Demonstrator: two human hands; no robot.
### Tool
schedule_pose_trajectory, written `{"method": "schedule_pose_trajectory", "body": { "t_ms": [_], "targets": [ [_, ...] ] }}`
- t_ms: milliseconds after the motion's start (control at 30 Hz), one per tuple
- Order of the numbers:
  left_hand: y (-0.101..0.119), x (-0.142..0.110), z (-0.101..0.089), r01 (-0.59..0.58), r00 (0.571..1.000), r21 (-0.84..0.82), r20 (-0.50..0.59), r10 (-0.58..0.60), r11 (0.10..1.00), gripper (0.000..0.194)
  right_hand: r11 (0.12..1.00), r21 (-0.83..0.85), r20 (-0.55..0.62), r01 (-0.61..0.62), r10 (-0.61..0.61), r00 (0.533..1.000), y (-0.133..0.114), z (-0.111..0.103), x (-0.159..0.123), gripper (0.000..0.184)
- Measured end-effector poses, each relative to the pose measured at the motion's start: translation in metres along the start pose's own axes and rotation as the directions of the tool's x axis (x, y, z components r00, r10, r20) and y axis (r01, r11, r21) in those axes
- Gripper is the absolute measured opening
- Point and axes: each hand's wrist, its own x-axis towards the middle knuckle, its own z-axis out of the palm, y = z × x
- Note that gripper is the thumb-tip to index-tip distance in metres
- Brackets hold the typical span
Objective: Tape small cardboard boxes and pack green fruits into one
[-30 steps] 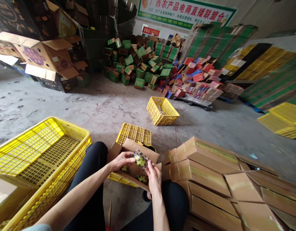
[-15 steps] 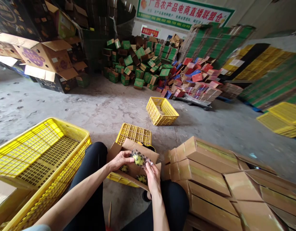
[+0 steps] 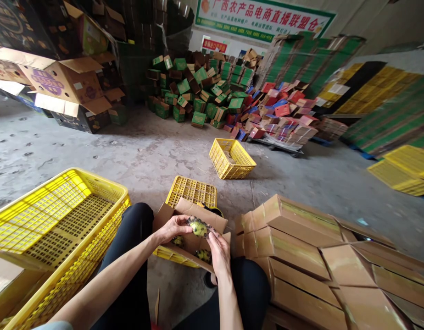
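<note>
Above an open cardboard box, my left hand and my right hand hold a yellow-green fruit in a dark-patterned plastic bag between them. The left fingers pinch its left end, and the right fingers grip the right end. Inside the box, more fruit in the same wrapping shows below my hands. The box rests on a yellow crate between my knees. The exact kind of fruit is not clear.
A large yellow crate with cardboard in it stands at my left. Stacked brown cartons rise at my right. Ahead are an upturned yellow crate and another yellow crate. Green boxes lie heaped farther back.
The wrapping has been drawn smoother and tighter over the fruit, with more of the yellow-green showing. Both hands stay in nearly the same place.
</note>
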Motion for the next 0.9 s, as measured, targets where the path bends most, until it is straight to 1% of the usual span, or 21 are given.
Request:
{"method": "schedule_pose_trajectory", "body": {
  "t_ms": [67, 133, 233, 333, 400, 467, 533, 700, 800, 900],
  "targets": [
    [0.0, 0.0, 0.0, 0.007, 1.0, 0.001, 0.014, -0.007, 1.0, 0.056, 0.994, 0.074, -0.031, -0.075, 0.078, 0.997, -0.003, 0.002, -0.002, 0.047],
    [0.001, 0.0, 0.001, 0.007, 0.999, -0.002, 0.031, -0.007, 1.0, 0.061, 0.985, 0.13, -0.036, -0.112, 0.117, 0.992, -0.005, 0.004, -0.003, 0.047],
    [0.003, 0.0, 0.003, 0.001, 0.998, -0.005, 0.062, -0.001, 1.0, 0.067, 0.975, 0.179, 0.013, -0.136, 0.135, 0.991, -0.008, 0.007, -0.006, 0.051],
    [0.005, -0.001, 0.005, 0.008, 0.994, -0.002, 0.111, -0.008, 1.0, 0.071, 0.966, 0.202, 0.056, -0.159, 0.151, 0.987, -0.01, 0.01, -0.01, 0.06],
    [0.006, -0.001, 0.006, 0.007, 0.991, -0.002, 0.133, -0.007, 1.0, 0.07, 0.964, 0.201, 0.08, -0.174, 0.161, 0.984, -0.011, 0.011, -0.012, 0.065],
    [0.005, 0.0, 0.006, -0.004, 0.991, -0.001, 0.134, 0.004, 1.0, 0.066, 0.967, 0.182, 0.105, -0.18, 0.163, 0.981, -0.011, 0.012, -0.014, 0.068],
    [0.003, 0.0, 0.005, -0.015, 0.993, 0.001, 0.118, 0.015, 1.0, 0.062, 0.974, 0.147, 0.126, -0.172, 0.154, 0.98, -0.011, 0.012, -0.016, 0.069],
    [-0.001, 0.001, 0.002, -0.025, 0.995, -0.006, 0.093, 0.026, 1.0, 0.059, 0.991, 0.039, 0.137, -0.128, 0.121, 0.983, -0.008, 0.015, -0.02, 0.062],
    [-0.001, 0.001, 0.001, -0.017, 0.995, 0.004, 0.094, 0.016, 1.0, 0.056, 0.997, -0.052, 0.091, -0.057, 0.061, 0.994, -0.006, 0.017, -0.018, 0.06],
    [-0.001, 0.001, 0.001, -0.014, 0.996, 0.02, 0.089, 0.012, 1.0, 0.054, 0.994, -0.105, 0.034, 0.012, -0.008, 0.999, -0.004, 0.016, -0.013, 0.059]
  ]
}}
